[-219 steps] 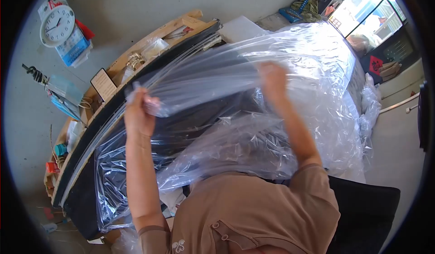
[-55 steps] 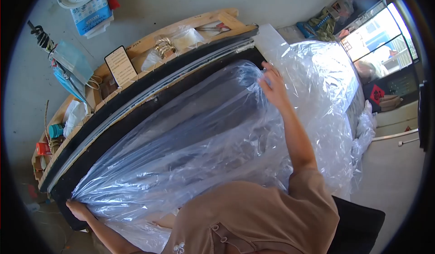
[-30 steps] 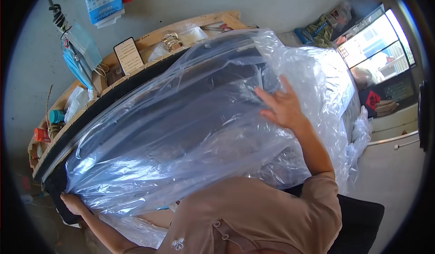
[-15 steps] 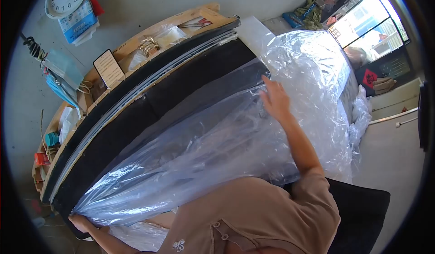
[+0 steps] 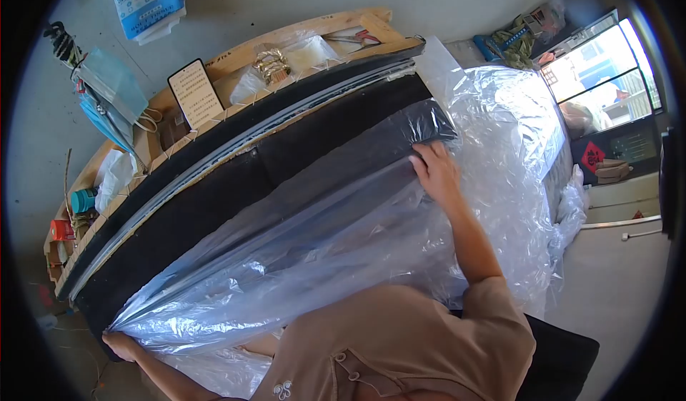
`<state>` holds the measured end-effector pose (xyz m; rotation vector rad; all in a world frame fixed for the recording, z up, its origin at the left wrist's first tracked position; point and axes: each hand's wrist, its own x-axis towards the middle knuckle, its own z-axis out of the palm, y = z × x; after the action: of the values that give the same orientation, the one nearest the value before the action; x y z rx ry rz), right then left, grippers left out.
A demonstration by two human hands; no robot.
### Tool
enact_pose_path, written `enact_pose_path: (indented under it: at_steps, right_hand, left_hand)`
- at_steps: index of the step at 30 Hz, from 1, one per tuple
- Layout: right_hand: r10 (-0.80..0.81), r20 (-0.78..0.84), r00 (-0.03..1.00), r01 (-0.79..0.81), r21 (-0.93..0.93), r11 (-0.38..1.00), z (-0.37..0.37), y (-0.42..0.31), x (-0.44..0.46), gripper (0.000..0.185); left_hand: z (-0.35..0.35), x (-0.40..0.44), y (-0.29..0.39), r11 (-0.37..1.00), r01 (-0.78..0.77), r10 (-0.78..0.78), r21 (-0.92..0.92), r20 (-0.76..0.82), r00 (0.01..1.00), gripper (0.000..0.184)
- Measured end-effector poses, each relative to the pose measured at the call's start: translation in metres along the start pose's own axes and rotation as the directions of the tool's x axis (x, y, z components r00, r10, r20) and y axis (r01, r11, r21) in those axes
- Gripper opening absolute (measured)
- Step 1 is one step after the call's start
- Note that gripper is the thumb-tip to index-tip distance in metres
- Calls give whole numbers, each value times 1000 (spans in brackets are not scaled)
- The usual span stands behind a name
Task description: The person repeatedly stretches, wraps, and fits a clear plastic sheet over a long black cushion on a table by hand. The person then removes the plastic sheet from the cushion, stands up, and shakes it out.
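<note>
A clear plastic sheet (image 5: pixel 300 258) is stretched across a long black fabric-covered panel (image 5: pixel 221 186). At the panel's lower left end my left hand (image 5: pixel 123 345) is closed on the gathered edge of the sheet, and creases fan out from it. My right hand (image 5: pixel 437 172) is near the panel's right end, its bent fingers closed on the film just below the sheet's upper edge. That edge lies loosely over the black fabric beyond my fingertips.
Behind the panel, a wooden frame shelf (image 5: pixel 300 26) holds a phone (image 5: pixel 195 95), pliers (image 5: pixel 357 38), a teal-lidded jar (image 5: pixel 83 201) and a red box (image 5: pixel 62 230). More crumpled plastic (image 5: pixel 507 186) spreads to the right. A black padded piece (image 5: pixel 561 351) is beside me.
My right hand has come down onto the film and its fingers have bent. The film's upper right corner has spread further over the black panel. My left hand keeps its grip; the view has shifted.
</note>
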<state>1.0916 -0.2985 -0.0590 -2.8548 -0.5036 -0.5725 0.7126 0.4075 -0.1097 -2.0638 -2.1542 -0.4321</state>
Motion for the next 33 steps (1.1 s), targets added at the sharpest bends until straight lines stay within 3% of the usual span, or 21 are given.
enact_pose_path:
  at_steps: [2, 4, 5, 7, 8, 10, 12, 14, 15, 18, 19, 22, 23, 25, 27, 28, 29, 30, 31, 32, 33]
  right_hand:
    - [132, -7, 991, -126, 231, 965, 17, 16, -23, 11]
    - [301, -259, 918, -183, 395, 900, 5, -4, -7, 15]
    - [245, -443, 863, -19, 456, 890, -6, -20, 6, 20]
    - [-128, -418, 899, 243, 235, 941, -19, -40, 25, 27]
    - [-146, -98, 984, 141, -58, 988, -19, -40, 26, 37]
    - [54, -47, 997, -65, -266, 962, 49, 18, 5, 36]
    - [120, -128, 984, -145, -208, 967, 31, 20, 22, 30]
    - [70, -73, 995, -42, 325, 945, 18, -4, 23, 31]
    - [-128, -1, 992, 126, 172, 977, 18, -17, 24, 35]
    - [-191, 133, 973, 193, -1, 981, 33, -36, -4, 42]
    - [-182, 145, 973, 182, 8, 983, 36, -30, -3, 41]
    - [-84, 204, 975, 67, 89, 994, 38, -20, 9, 34]
    - [-38, 222, 974, 14, 107, 994, 35, -24, 22, 29]
    - [-119, 67, 991, 115, 61, 991, 33, -38, 36, 19]
    - [-252, 92, 963, 245, 86, 966, 39, -29, 48, 16]
    - [-309, 81, 948, 296, 139, 945, 49, -21, 54, 9]
    - [-37, 120, 992, -24, 470, 882, 43, -26, 55, 11]
    - [133, 24, 991, -122, 582, 804, 50, -8, 61, 19]
    - [228, -232, 946, -58, 570, 820, 52, -2, 73, 25]
    - [439, -292, 850, -79, 753, 654, 36, -18, 87, 29]
    - [375, -200, 905, -133, 704, 697, 50, 12, 102, 25]
  left_hand:
    - [-3, -4, 4, 1000, 12, -12, -24, -22, 1000, 43]
    - [8, 9, -6, 1000, 25, -25, -2, 35, 999, 45]
    - [8, 8, -6, 1000, 19, -19, -12, 11, 1000, 44]
    - [10, 13, -6, 1000, 7, -7, -5, -2, 1000, 44]
    - [13, 14, -8, 1000, 6, -6, 0, -4, 1000, 44]
    - [14, 12, -11, 999, -17, 16, -39, -10, 1000, 43]
    - [-3, -5, 0, 994, -58, 56, -97, -16, 998, 45]
    - [12, 6, -15, 979, -150, 138, -135, -91, 986, 44]
    - [20, 18, -25, 968, -197, 186, -154, -86, 979, 41]
    - [22, 31, -51, 916, -311, 283, -255, -141, 949, 36]
    - [7, 16, -51, 891, -293, 250, -346, -164, 954, 35]
    - [13, 17, -92, 869, -397, 320, -294, -278, 906, 35]
    - [0, -1, -86, 900, -305, 232, -312, -251, 940, 34]
    - [-15, -24, -87, 925, -207, 130, -319, -246, 961, 33]
    - [9, -14, -121, 916, -344, 262, -208, -339, 903, 40]
    - [3, -31, -110, 784, -445, 272, -431, -405, 873, 42]
    - [1, -23, -106, 850, -361, 233, -385, -340, 911, 39]
    - [-20, -34, -72, 851, -232, 143, -471, -216, 966, 33]
    - [-19, -29, -60, 706, -73, 64, -705, -40, 997, 28]
    - [-11, -26, -39, 502, -85, -15, -861, -106, 994, 24]
    - [-4, -18, -26, 583, -53, -27, -811, -84, 996, 29]
